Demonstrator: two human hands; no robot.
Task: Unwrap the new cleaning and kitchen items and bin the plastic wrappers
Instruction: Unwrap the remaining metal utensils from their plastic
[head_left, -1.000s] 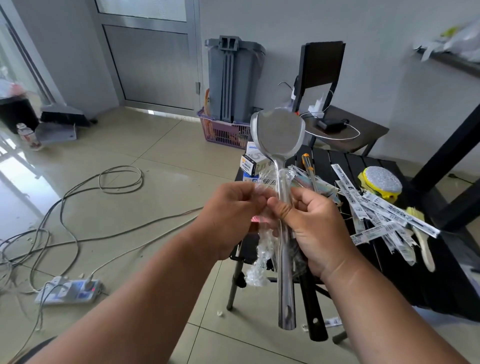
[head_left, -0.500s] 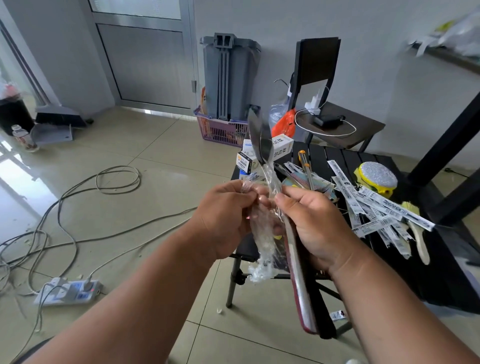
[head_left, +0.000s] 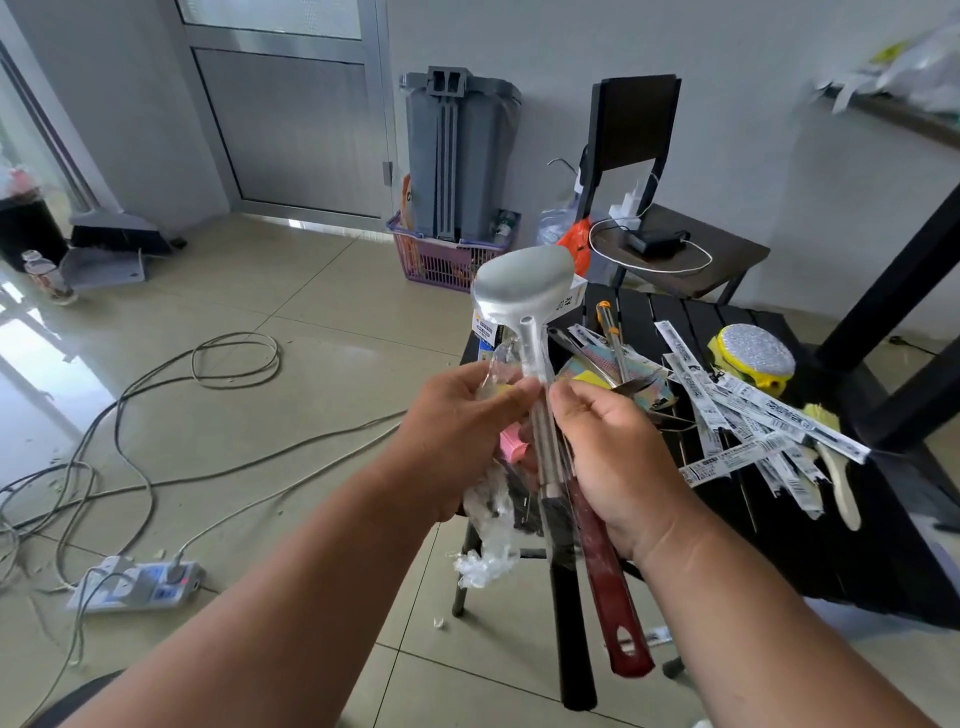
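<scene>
A steel spatula with a dark red handle stands upright in front of me, its blade turned back-side toward me. My right hand grips its shaft. Clear plastic wrapper clings to the neck and hangs crumpled below my hands. My left hand pinches that wrapper just left of the shaft, thumb tip against the right thumb. Behind lies a black slatted table with several white labelled wrappers, a yellow scrubber and a brush.
A grey bin stands in a purple basket by the door. A small table with a charger sits behind a black chair. Cables and a power strip lie on the tiled floor at left.
The spatula has rotated from edge-on to showing the back of its blade. My left hand has slid up the wrapper toward the neck.
</scene>
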